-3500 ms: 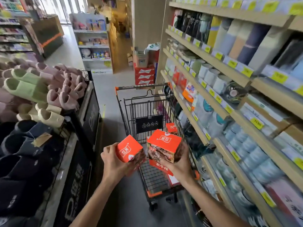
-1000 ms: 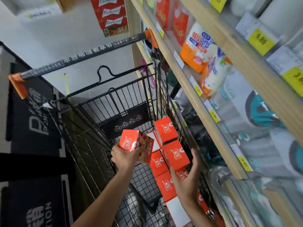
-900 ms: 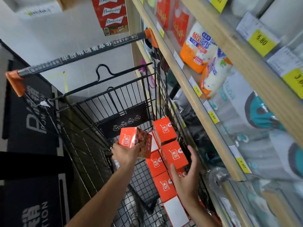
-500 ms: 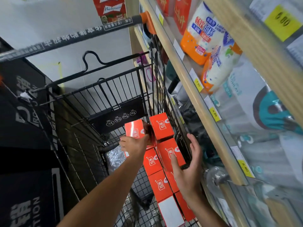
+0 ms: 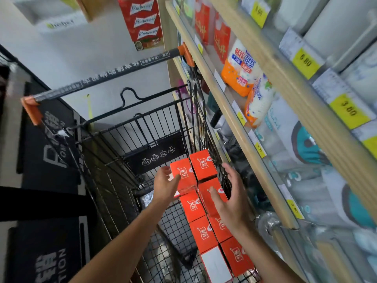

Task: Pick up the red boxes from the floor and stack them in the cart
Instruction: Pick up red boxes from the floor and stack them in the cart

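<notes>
1. Cart point(image 5: 114, 176): near end and wheels cut off by the bottom edge.
2. White-topped box point(image 5: 214, 264) in the cart: label unreadable.
3. Price tags point(image 5: 306, 62) right of the cart: blurred, digits uncertain.
4. Left hand point(image 5: 165, 186): fingertip contact with the red box point(image 5: 182, 176) unclear.

8 red boxes point(image 5: 204, 164) show inside 1 black wire cart point(image 5: 126, 144), one with a white face toward the camera. 2 bare hands, left point(image 5: 165, 186) and right point(image 5: 232, 199), reach in. 3 stacked beer cases point(image 5: 142, 21) stand beyond.

Red boxes point(image 5: 202, 201), black cart point(image 5: 114, 180)
</notes>
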### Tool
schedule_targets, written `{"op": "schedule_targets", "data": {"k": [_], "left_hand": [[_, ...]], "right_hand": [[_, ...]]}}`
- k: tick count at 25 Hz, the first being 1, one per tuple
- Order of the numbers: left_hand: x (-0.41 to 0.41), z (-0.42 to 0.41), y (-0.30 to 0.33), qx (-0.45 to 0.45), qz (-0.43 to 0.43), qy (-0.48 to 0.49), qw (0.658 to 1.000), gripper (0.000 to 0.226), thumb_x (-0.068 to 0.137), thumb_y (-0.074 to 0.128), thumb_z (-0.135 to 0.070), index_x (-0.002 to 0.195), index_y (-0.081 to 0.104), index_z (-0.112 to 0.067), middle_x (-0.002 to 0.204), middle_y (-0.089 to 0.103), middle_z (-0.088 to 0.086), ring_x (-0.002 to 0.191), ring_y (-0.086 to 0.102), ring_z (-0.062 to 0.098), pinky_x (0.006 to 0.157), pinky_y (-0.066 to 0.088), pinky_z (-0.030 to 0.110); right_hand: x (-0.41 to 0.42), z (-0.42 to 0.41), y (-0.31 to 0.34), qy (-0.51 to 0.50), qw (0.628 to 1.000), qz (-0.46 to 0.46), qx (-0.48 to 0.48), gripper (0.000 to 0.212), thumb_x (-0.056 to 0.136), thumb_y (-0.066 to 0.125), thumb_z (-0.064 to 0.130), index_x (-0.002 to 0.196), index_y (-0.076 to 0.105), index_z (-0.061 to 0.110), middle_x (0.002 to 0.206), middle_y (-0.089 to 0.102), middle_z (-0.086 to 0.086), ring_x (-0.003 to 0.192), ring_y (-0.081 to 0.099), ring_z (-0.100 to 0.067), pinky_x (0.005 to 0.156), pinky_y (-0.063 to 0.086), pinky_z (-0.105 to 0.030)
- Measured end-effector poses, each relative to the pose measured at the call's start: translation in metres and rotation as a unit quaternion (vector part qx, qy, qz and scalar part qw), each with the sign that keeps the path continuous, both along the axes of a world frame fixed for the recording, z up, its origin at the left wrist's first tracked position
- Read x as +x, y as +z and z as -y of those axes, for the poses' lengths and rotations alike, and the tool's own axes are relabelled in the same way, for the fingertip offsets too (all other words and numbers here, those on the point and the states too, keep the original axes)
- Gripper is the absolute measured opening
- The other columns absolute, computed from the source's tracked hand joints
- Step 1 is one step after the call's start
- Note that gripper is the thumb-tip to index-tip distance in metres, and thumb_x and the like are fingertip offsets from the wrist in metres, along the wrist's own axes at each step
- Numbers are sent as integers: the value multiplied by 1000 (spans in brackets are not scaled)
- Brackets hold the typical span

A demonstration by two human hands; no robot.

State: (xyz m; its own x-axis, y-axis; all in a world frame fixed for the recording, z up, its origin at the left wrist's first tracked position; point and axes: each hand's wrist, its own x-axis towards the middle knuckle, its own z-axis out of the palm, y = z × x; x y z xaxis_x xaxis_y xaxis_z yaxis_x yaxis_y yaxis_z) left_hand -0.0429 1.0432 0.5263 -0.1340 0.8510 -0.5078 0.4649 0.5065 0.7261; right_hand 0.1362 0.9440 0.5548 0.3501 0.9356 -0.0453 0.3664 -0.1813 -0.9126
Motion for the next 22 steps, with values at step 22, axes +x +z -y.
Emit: {"op": "schedule_targets", "data": {"k": [22], "left_hand": [[-108,22,347,433,-265,-472,721,71,94,31,-73,154,26,-36,163,19,-9,152,3,16,121,-4,37]], "right_hand": [[-2,36,291,157,904,390,72,74,93,36,74,154,38,33,157,35,16,148,22,-9,122,22,-35]]}}
